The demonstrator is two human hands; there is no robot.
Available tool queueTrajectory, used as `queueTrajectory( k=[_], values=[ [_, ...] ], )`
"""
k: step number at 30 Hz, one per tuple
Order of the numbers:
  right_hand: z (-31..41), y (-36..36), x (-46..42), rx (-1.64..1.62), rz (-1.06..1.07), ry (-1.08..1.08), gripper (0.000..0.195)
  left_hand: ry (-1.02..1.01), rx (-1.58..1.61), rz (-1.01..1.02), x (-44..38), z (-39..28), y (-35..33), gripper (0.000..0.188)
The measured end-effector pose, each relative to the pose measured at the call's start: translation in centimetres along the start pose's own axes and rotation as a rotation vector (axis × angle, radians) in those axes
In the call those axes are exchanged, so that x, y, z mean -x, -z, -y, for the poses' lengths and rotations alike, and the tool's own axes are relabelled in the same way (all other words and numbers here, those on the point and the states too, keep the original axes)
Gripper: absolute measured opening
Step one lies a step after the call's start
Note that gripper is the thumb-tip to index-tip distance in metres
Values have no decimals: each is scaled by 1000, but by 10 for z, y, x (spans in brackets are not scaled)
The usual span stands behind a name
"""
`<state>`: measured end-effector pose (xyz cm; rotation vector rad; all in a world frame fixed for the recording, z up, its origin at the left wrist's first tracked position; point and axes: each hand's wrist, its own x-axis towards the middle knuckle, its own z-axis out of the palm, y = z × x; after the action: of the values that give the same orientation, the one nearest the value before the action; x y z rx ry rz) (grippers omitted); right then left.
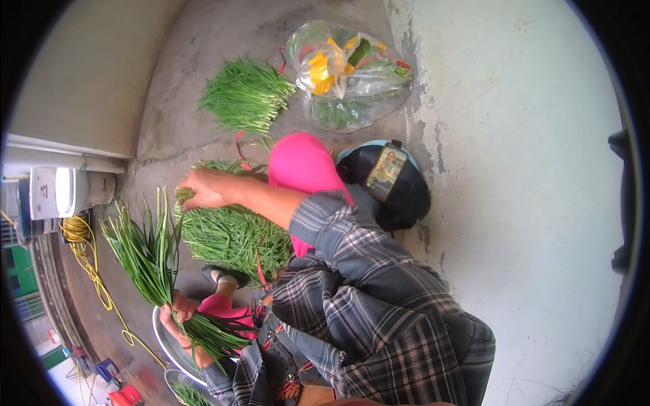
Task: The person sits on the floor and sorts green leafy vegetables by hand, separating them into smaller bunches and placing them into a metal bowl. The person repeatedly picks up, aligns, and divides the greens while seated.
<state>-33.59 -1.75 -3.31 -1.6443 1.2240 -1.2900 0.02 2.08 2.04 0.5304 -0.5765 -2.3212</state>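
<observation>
My left hand (177, 312) is closed around the middle of a bunch of long green garlic chives (147, 259), with the pale stalk ends up and the leaves hanging over my lap. Reaching across a wide pile of loose chives (228, 236) on the floor, my right hand (205, 188) pinches a small clump of stalks (186, 194) at the pile's far edge. Part of the pile is hidden under my right forearm. Beyond my pink-clad knee, a neater stack of chives (249, 96) lies on the concrete.
Clear plastic bags of greens (350, 76) lie by the wall (508, 152). A phone showing a video (387, 171) rests on a black rounded object (414, 195). Near my left arm are a metal basin (161, 330) and a container of chives (190, 393). A yellow hose (94, 274) crosses the floor.
</observation>
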Motion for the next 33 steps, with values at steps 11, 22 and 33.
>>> queueTrajectory(
  k=[11,22,33],
  values=[
    [1,-3,-2,-85,-112,-157,27,6,5,-101,-3,13,-9,18],
    [-13,-24,-13,-741,-559,-430,17,-37,-225,-140,-30,44,-47,16],
    [0,3,-3,-762,-540,-346,14,-133,-476,-258,-30,24,-36,23]
  ],
)
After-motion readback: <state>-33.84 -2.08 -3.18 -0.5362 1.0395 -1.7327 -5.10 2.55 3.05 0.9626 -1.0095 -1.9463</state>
